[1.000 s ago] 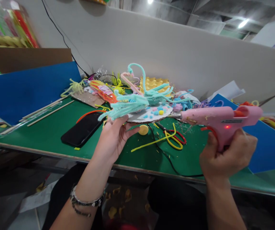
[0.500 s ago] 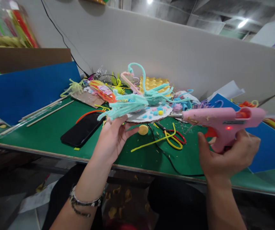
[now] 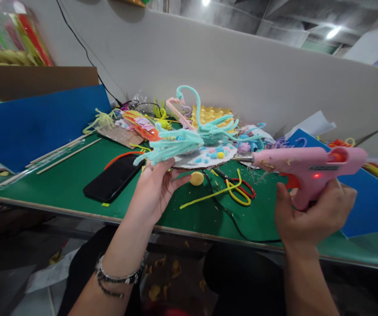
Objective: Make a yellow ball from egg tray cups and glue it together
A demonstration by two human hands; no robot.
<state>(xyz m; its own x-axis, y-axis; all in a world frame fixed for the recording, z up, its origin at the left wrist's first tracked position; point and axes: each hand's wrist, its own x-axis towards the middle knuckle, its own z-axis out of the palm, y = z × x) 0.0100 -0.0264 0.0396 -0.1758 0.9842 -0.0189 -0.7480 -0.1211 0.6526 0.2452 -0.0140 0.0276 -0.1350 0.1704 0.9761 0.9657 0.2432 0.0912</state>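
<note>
My left hand (image 3: 157,188) grips the near left edge of a round white cardboard base (image 3: 202,161), held up above the table. On that base stands a turquoise pipe-cleaner swan (image 3: 208,131) with a curved neck, beside small blue, pink and yellow pompoms (image 3: 221,155). A pink hot glue gun (image 3: 294,160) is in my right hand (image 3: 320,215), its red light lit and its orange trigger showing. The metal nozzle points left, close to the right rim of the base; whether it touches I cannot tell.
On the green table (image 3: 162,215) lie a black phone (image 3: 113,177), yellow-and-red-handled scissors (image 3: 241,193), a yellow pipe cleaner (image 3: 205,196), a yellow disc (image 3: 196,178) and wooden sticks (image 3: 68,156). Blue boards (image 3: 40,127) stand at both sides. A yellow egg-crate tray (image 3: 211,115) sits behind the swan.
The glue gun has shifted very slightly right, its nozzle drawing back a little from the base's rim. My left hand and the swan hold nearly still.
</note>
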